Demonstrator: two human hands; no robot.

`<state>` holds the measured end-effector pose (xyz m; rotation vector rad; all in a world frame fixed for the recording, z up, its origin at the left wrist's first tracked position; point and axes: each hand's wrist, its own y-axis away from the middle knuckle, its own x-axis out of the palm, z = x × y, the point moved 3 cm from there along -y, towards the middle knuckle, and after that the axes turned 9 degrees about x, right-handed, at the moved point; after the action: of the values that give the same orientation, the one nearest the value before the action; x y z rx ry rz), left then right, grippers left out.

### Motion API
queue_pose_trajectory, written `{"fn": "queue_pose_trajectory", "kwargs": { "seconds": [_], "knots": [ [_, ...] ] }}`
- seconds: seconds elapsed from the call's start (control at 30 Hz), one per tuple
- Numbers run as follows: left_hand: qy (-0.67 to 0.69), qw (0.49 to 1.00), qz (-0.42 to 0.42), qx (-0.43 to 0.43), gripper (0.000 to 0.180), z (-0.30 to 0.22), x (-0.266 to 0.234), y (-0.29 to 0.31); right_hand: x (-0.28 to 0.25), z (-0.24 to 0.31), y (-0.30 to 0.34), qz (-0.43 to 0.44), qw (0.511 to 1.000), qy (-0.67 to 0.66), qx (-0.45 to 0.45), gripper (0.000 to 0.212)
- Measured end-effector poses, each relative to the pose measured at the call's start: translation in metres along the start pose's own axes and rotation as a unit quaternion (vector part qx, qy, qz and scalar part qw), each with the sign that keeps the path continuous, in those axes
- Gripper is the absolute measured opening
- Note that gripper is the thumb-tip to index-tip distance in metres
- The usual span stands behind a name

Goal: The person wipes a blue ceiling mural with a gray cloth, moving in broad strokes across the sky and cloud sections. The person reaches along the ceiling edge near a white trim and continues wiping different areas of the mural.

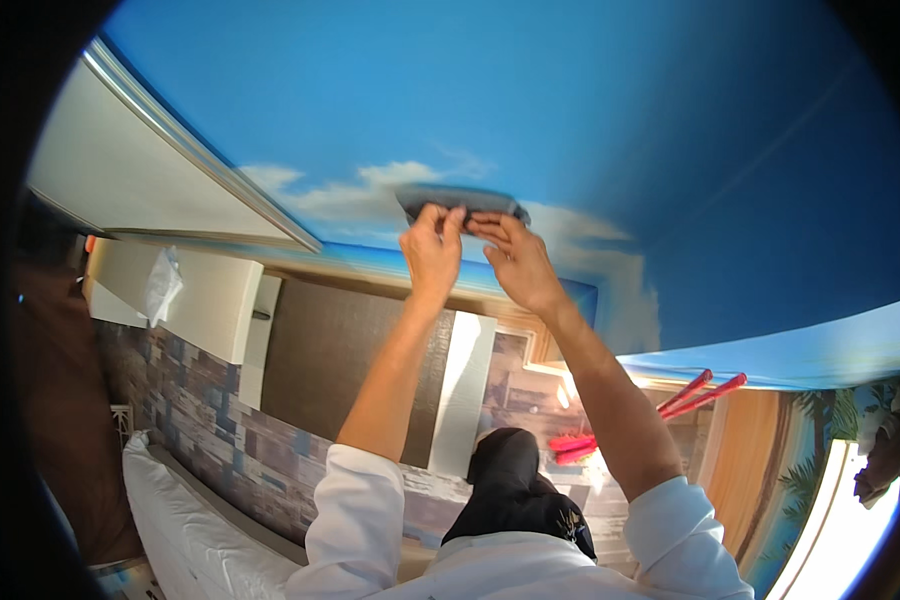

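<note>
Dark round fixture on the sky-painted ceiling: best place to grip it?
Probably the rim of the dark round fixture, from below, on opposite sides. It sits flat against the ceiling, so only the edge offers purchase; the left hand and right hand already have fingers there.

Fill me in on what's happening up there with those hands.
A person in white sleeves reaches overhead with both arms to a ceiling painted as blue sky with white clouds. The left hand and the right hand both grip the edge of a flat, dark grey round fixture that sits against the ceiling. Fingers of both hands curl over its lower rim. Further back are a patterned wall, a white cushion and a red-handled tool.
</note>
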<state>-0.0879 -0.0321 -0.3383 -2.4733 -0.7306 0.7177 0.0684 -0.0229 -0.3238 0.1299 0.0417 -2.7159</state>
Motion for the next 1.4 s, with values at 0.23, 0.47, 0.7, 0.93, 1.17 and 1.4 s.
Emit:
{"fn": "queue_pose_trajectory", "kwargs": {
  "seconds": [0.23, 0.47, 0.7, 0.93, 1.17, 1.4],
  "knots": [
    [0.027, 0.997, 0.066, 0.022, 0.017, -0.006, 0.001, -0.002, -0.008, -0.004, 0.006, -0.028, 0.991, 0.003, 0.127, 0.036],
    [0.12, 0.973, -0.085, 0.176, 0.014, -0.007, -0.007, -0.033, -0.008, 0.053, -0.009, -0.051, 0.982, -0.13, -0.128, 0.027],
    [0.113, 0.957, -0.03, 0.266, 0.017, 0.054, 0.011, 0.007, 0.02, -0.052, -0.01, -0.16, 0.946, -0.11, -0.26, 0.021],
    [0.228, 0.954, 0.031, 0.191, 0.016, 0.101, 0.024, 0.022, 0.078, -0.123, 0.003, -0.398, 0.798, 0.259, -0.371, 0.038],
    [0.342, 0.923, 0.139, 0.11, 0.014, 0.117, -0.005, 0.014, 0.125, -0.117, -0.035, -0.537, 0.692, 0.384, -0.292, 0.047],
    [0.336, 0.909, 0.083, 0.231, 0.023, 0.145, -0.071, 0.009, 0.129, -0.057, -0.057, -0.567, 0.605, 0.46, -0.318, 0.052]
  ]
}}
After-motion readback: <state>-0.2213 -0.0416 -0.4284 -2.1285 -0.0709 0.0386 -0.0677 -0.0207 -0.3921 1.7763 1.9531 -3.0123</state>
